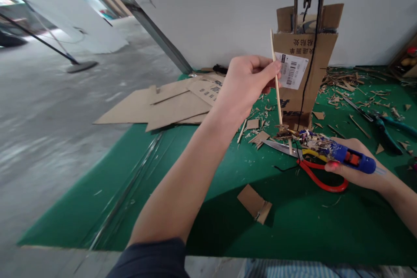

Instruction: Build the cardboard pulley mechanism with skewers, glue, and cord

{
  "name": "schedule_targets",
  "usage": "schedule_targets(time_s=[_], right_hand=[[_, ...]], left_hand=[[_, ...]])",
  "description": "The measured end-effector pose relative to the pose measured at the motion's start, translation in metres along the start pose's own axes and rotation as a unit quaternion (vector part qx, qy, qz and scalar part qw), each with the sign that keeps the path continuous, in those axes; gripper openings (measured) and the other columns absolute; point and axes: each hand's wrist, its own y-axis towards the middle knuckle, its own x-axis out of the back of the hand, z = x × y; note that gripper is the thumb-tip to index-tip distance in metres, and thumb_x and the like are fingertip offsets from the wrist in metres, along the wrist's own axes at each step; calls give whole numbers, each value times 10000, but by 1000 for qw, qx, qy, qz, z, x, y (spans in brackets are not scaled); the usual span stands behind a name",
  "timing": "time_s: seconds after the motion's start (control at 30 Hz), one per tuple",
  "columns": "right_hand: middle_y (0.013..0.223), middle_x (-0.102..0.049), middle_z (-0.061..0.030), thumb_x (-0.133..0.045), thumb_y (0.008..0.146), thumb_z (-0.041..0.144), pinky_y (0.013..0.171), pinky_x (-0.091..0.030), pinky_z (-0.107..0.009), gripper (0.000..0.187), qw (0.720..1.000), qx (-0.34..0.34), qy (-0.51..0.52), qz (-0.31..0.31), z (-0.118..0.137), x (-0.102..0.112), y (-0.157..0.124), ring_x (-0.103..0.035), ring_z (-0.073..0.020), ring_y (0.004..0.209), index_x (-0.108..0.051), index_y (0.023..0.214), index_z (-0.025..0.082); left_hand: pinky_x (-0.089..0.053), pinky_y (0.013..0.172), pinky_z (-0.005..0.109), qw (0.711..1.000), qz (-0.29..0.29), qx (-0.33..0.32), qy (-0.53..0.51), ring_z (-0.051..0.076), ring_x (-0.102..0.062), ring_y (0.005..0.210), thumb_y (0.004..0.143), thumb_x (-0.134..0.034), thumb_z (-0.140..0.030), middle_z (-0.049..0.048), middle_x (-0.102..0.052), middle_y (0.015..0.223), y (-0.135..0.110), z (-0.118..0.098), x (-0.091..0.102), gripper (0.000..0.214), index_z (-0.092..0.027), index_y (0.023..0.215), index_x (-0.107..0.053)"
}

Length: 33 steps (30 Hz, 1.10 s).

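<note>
Dark sleeve [150, 258] and bare forearm fill the lower foreground, leading up to the left hand [250, 76], which pinches a slender wooden stick [278, 95] between thumb and fingers. Its grip sits partway up the stick: the upper end rises clear above the fingertips, while a longer length slants down below them, just in front of the cardboard box [321, 74].

At the stick's foot, a small brown bit of cardboard [280, 126] lies just beside the tip of a blue glue gun [339, 152]. Clutter and debris crowd that spot, so I cannot tell whether the stick, the cardboard and the nozzle actually touch. The right hand [361, 180] wraps the glue gun from behind and below, nozzle pointing away toward the stick; red-handled scissors [309, 173] lie on the green mat [81, 208] beneath it.

Judging by this pose, the step in hand is gluing at the stick's lower end. What that seems to call for next is a steady left pinch, the nozzle kept close to the joint, a measured squeeze of glue, then a pause for it to set, with the black cord [309, 67] kept clear.
</note>
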Motion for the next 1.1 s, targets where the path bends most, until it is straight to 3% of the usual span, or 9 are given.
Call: schedule_targets(time_s=[0.27, 0.6, 0.87, 1.1], right_hand=[[710, -551, 6, -673, 897, 500, 528, -344, -260, 310, 1000, 6, 26, -5, 3, -4, 2, -477, -125, 591, -611, 867, 198], [647, -515, 27, -667, 898, 513, 496, -301, -257, 348, 1000, 16, -3, -2, 6, -5, 6, -431, -104, 534, -566, 793, 197], [632, -494, 27, -663, 886, 538, 490, -299, -261, 404, 1000, 16, -8, -7, 7, -5, 6, -429, -109, 529, -501, 721, 207], [626, -478, 28, -664, 884, 547, 492, -294, -260, 420, 1000, 21, -16, -9, 6, -6, 6, -415, -107, 525, -490, 708, 207]], left_hand=[[-446, 521, 218, 999, -1, 13, 45, 94, -544, 543, 896, -639, -228, 26, -640, 623, -5, -9, -1, 203, -172, 705, -680], [-456, 569, 233, 999, -5, 22, 44, 95, -552, 558, 899, -655, -229, 20, -634, 645, -7, -10, -1, 202, -172, 706, -649], [-415, 519, 220, 998, -4, 24, 58, 92, -516, 532, 901, -649, -228, 15, -621, 615, -8, -11, -2, 210, -175, 698, -651], [-453, 586, 251, 999, -7, 27, 42, 101, -549, 560, 910, -646, -213, 16, -614, 634, -9, -13, -4, 218, -176, 696, -640]])
